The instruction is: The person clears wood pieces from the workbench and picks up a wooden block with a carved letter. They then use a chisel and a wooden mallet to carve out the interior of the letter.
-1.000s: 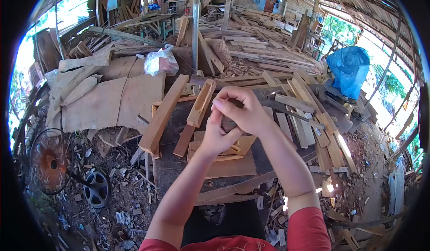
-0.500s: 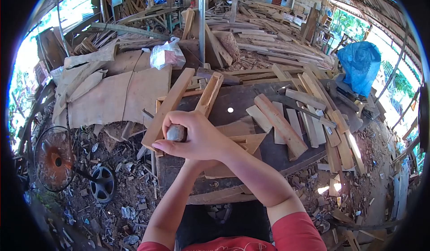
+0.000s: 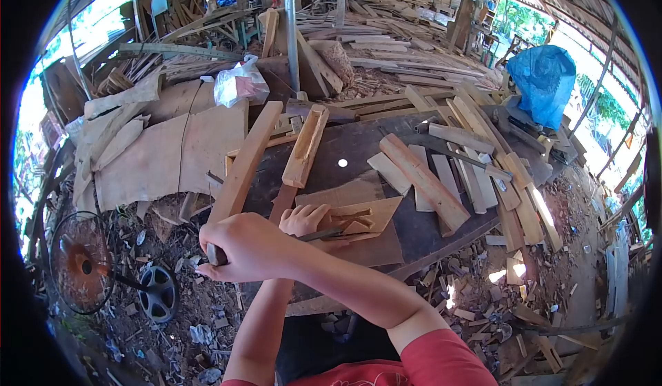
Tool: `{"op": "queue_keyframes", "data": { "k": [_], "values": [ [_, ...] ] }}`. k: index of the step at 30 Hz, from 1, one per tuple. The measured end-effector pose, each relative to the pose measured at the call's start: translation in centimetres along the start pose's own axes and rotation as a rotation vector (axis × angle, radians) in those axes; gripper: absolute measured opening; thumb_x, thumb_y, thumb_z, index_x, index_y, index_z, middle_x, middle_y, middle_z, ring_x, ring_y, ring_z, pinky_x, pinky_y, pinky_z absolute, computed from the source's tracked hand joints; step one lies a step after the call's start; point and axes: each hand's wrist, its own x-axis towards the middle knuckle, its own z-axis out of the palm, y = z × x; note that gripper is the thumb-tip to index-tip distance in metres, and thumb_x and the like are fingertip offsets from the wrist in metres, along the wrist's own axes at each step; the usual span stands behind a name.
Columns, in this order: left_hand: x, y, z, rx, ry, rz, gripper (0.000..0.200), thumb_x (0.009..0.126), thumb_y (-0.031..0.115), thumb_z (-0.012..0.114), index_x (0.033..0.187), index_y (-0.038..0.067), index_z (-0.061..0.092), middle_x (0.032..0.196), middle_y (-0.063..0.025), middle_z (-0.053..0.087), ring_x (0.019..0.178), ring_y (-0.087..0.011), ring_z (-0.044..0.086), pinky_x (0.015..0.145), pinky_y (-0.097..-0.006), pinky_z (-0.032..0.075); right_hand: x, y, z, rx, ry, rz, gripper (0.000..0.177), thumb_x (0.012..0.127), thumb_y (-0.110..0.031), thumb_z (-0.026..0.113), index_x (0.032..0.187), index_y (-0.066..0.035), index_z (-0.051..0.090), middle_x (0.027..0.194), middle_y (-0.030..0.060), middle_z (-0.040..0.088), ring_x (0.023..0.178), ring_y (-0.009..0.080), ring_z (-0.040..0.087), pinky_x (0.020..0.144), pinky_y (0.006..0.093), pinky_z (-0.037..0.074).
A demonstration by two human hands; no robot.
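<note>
My right hand (image 3: 249, 247) is wrapped round a chisel (image 3: 321, 234); the butt of its handle shows at the fist's left side. The blade points right, its tip at the recess of a pale wood block (image 3: 379, 214) with a slanted end. My left hand (image 3: 303, 222), below the crossing right forearm, grips the left end of that block, fingers on the far side and thumb on the near side. The block rests over a flat board (image 3: 386, 245) on the dark worktable (image 3: 355, 145). Part of the left hand is hidden by the right arm.
A long wood bar (image 3: 252, 155) and a hollowed wood piece (image 3: 307, 145) lie beyond my hands. On the right are a thick reddish offcut (image 3: 424, 183), several battens and a blue plastic bag (image 3: 545, 86). A fan (image 3: 84, 267) stands at left; scraps litter the ground.
My right fist has moved left and down, tilting the chisel so its blade now shows. The left hand and the block's recess have come into fuller view. The camera view has shifted slightly.
</note>
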Motion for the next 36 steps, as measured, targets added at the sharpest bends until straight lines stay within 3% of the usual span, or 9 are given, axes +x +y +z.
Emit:
{"op": "queue_keyframes", "data": {
  "k": [13, 17, 19, 21, 23, 28, 33, 34, 36],
  "values": [
    [0.2, 0.2, -0.3, 0.007, -0.042, -0.042, 0.078, 0.056, 0.059, 0.071, 0.115, 0.010, 0.055, 0.102, -0.0089, 0.060, 0.101, -0.0265, 0.054, 0.092, -0.0385, 0.036, -1.4, 1.2, 4.5, -0.154, -0.220, -0.040, 0.032, 0.068, -0.030, 0.068, 0.072, -0.001, 0.056, 0.065, 0.0156, 0.060, 0.063, 0.0331, 0.061, 0.060, 0.0416, 0.048],
    [-0.2, 0.6, -0.4, 0.007, -0.100, -0.079, 0.076, 0.058, 0.056, 0.072, 0.116, 0.009, 0.054, 0.101, -0.0101, 0.060, 0.102, -0.0255, 0.054, 0.092, -0.0369, 0.036, -1.5, -1.0, -0.6, 0.037, 0.040, -0.057, 0.031, 0.072, -0.033, 0.067, 0.076, -0.006, 0.053, 0.064, 0.0130, 0.058, 0.061, 0.0323, 0.060, 0.059, 0.0410, 0.047],
    [-1.1, -1.2, 3.3, -0.627, 0.203, -0.073, 0.075, 0.061, 0.052, 0.072, 0.118, 0.007, 0.053, 0.101, -0.0117, 0.060, 0.102, -0.0240, 0.054, 0.091, -0.0356, 0.038, -1.7, -1.4, -4.3, 0.005, 0.280, -0.099, 0.024, 0.075, -0.026, 0.068, 0.080, -0.007, 0.055, 0.069, 0.0064, 0.059, 0.057, 0.0204, 0.059, 0.057, 0.0319, 0.047],
    [-0.2, -4.2, 6.8, -0.372, 0.089, -0.096, 0.066, 0.059, 0.051, 0.073, 0.102, 0.003, 0.057, 0.094, -0.0112, 0.061, 0.096, -0.0241, 0.056, 0.080, -0.0316, 0.042, -2.1, -0.4, -8.0, -0.057, 0.526, -0.197, 0.020, 0.077, -0.022, 0.066, 0.083, -0.007, 0.054, 0.065, 0.0059, 0.056, 0.055, 0.0160, 0.058, 0.054, 0.0314, 0.047],
    [0.0, 0.3, -0.2, 0.023, 0.061, 0.029, 0.067, 0.057, 0.055, 0.073, 0.102, 0.007, 0.059, 0.095, -0.0092, 0.062, 0.096, -0.0234, 0.057, 0.083, -0.0349, 0.040, -3.7, -0.4, -11.6, 0.240, 0.559, 0.128, 0.013, 0.082, -0.017, 0.060, 0.082, -0.007, 0.053, 0.063, 0.0050, 0.054, 0.051, 0.0134, 0.055, 0.052, 0.0315, 0.046],
    [-0.1, 0.0, 0.4, 0.009, 0.123, 0.013, 0.070, 0.054, 0.058, 0.072, 0.103, 0.010, 0.060, 0.098, -0.0072, 0.062, 0.096, -0.0235, 0.057, 0.086, -0.0372, 0.038, -5.9, 1.8, -16.4, 0.529, 0.839, -0.070, 0.010, 0.086, -0.012, 0.054, 0.085, -0.002, 0.053, 0.057, 0.0062, 0.053, 0.044, 0.0123, 0.050, 0.044, 0.0236, 0.041],
    [-0.1, 0.2, -0.1, -0.012, 0.064, -0.020, 0.071, 0.053, 0.059, 0.073, 0.103, 0.010, 0.061, 0.101, -0.0074, 0.062, 0.097, -0.0238, 0.057, 0.089, -0.0374, 0.038, -6.8, 4.0, -16.3, 0.661, 0.598, -0.303, 0.041, 0.081, -0.038, 0.063, 0.092, -0.004, 0.043, 0.059, 0.0108, 0.056, 0.044, 0.0166, 0.055, 0.048, 0.0298, 0.051],
    [-0.1, 0.1, 0.1, 0.002, 0.085, -0.002, 0.070, 0.054, 0.059, 0.072, 0.102, 0.010, 0.060, 0.099, -0.0070, 0.062, 0.097, -0.0226, 0.057, 0.086, -0.0362, 0.038, -6.7, 3.7, -16.2, 0.529, 0.551, -0.211, 0.055, 0.077, -0.058, 0.058, 0.085, -0.007, 0.039, 0.058, 0.0057, 0.053, 0.042, 0.0142, 0.053, 0.051, 0.0294, 0.049],
    [-0.1, 0.0, 0.2, 0.021, 0.107, 0.013, 0.069, 0.055, 0.060, 0.071, 0.101, 0.010, 0.060, 0.098, -0.0066, 0.062, 0.096, -0.0213, 0.056, 0.084, -0.0351, 0.038, -6.5, 4.4, -16.0, 0.573, 0.481, -0.198, 0.057, 0.073, -0.058, 0.062, 0.084, -0.008, 0.039, 0.058, 0.0059, 0.054, 0.043, 0.0146, 0.054, 0.052, 0.0297, 0.050]
  ]
}}
